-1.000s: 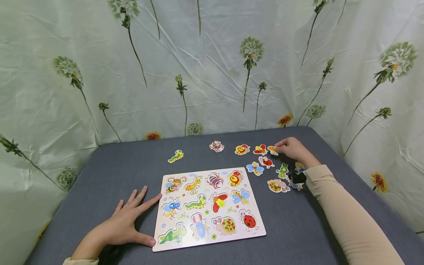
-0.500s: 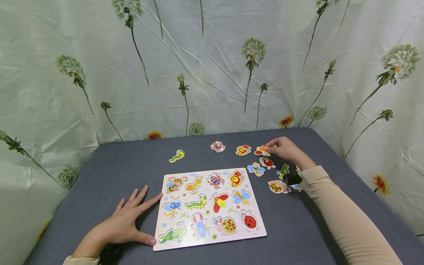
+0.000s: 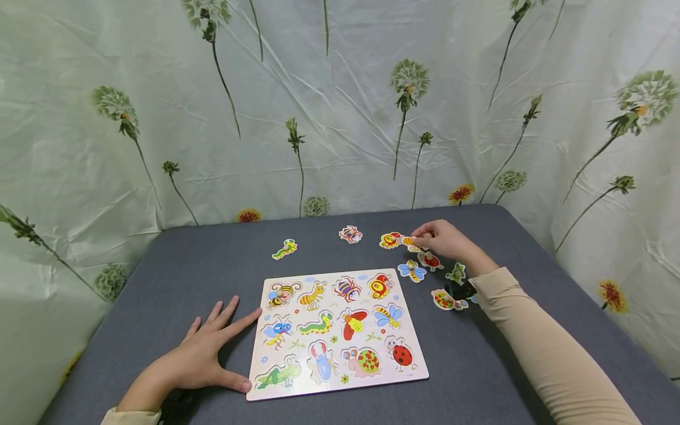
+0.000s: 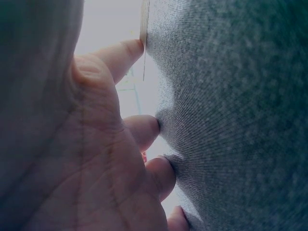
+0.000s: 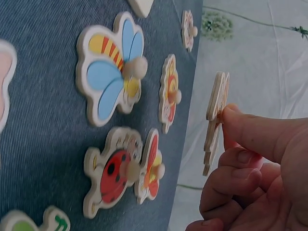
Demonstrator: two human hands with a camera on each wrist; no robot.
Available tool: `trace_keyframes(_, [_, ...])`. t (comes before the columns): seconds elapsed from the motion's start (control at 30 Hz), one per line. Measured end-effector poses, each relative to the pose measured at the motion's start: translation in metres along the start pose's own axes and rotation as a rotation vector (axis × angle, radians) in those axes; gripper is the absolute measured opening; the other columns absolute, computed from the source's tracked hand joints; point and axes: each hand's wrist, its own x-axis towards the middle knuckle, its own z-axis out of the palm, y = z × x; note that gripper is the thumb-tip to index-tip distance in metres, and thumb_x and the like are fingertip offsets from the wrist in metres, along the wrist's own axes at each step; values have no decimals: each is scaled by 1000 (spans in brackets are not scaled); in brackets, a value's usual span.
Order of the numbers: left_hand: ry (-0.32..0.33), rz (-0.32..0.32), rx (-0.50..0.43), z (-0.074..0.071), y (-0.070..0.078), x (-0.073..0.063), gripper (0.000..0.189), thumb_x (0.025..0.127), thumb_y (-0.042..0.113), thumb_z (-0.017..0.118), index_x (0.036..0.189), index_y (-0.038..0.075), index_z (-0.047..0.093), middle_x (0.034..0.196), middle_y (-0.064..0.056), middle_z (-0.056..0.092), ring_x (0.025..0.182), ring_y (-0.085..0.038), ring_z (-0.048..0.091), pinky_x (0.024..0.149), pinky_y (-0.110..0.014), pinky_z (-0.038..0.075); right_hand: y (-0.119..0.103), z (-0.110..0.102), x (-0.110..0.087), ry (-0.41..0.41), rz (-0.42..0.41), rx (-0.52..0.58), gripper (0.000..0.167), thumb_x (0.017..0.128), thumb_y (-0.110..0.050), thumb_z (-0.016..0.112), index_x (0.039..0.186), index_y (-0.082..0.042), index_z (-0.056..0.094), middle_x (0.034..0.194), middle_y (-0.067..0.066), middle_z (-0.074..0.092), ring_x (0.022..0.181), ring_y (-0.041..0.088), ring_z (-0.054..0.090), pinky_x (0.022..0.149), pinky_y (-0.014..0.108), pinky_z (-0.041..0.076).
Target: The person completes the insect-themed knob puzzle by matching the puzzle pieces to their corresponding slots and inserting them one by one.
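My right hand (image 3: 448,241) pinches an insect puzzle piece (image 5: 217,103) with orange stripes between thumb and fingers, raised off the table. In the right wrist view it stands nearly edge-on. Beneath it lie a red-winged moth piece (image 5: 151,168) and a ladybug piece (image 5: 113,173), both knobbed. A blue-winged bee piece (image 3: 411,271) rests nearer the board. My left hand (image 3: 196,360) is spread on the table, thumb and index fingertip touching the left edge of the wooden puzzle board (image 3: 297,386). Its palm fills much of the left wrist view.
More knobbed pieces lie behind and right of the board: a caterpillar (image 3: 285,248), a spider (image 3: 350,234), a red-and-yellow bug (image 3: 390,240), a green piece (image 3: 456,273) and a snail (image 3: 443,299). A flowered curtain (image 3: 340,147) hangs behind the dark table (image 3: 212,260).
My right hand has lifted the striped insect piece from the right end of the back row and carried it left, over the red-winged moth piece. The left hand stays by the board.
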Motion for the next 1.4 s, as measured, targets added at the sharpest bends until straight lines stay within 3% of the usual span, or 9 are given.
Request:
trace_keyframes(0.33, [11, 15, 10, -1, 1, -1, 130, 59, 69, 98, 169, 39, 35, 177, -31, 13, 158, -68, 6, 111, -93, 5, -16, 12, 2, -36, -26, 29, 32, 109, -20, 64, 127, 5, 71, 74, -3, 48, 60, 13, 35, 59, 29, 34])
trace_keyframes(0.87, [1, 13, 13, -3, 2, -2, 129, 62, 65, 98, 170, 35, 34, 177, -31, 12, 158, -68, 6, 111, -93, 5, -44, 39, 5, -62, -108, 7, 25, 107, -20, 68, 119, 1, 75, 81, 4, 60, 68, 16, 45, 64, 29, 38])
trace_keyframes(1.23, [5, 16, -1, -2, 1, -3, 129, 62, 65, 99, 170, 36, 34, 178, -31, 11, 159, -67, 4, 113, -92, 4, -64, 60, 6, -108, -160, 14, 22, 105, -18, 71, 117, 0, 76, 69, -2, 51, 63, 15, 42, 64, 28, 37])
trace_keyframes(1.4, [3, 20, -4, -2, 1, -2, 129, 62, 64, 99, 170, 36, 34, 178, -31, 11, 159, -68, 5, 112, -92, 4, -70, 70, 8, -138, -162, 22, 22, 105, -21, 72, 116, -2, 75, 70, -1, 53, 65, 15, 44, 64, 27, 39])
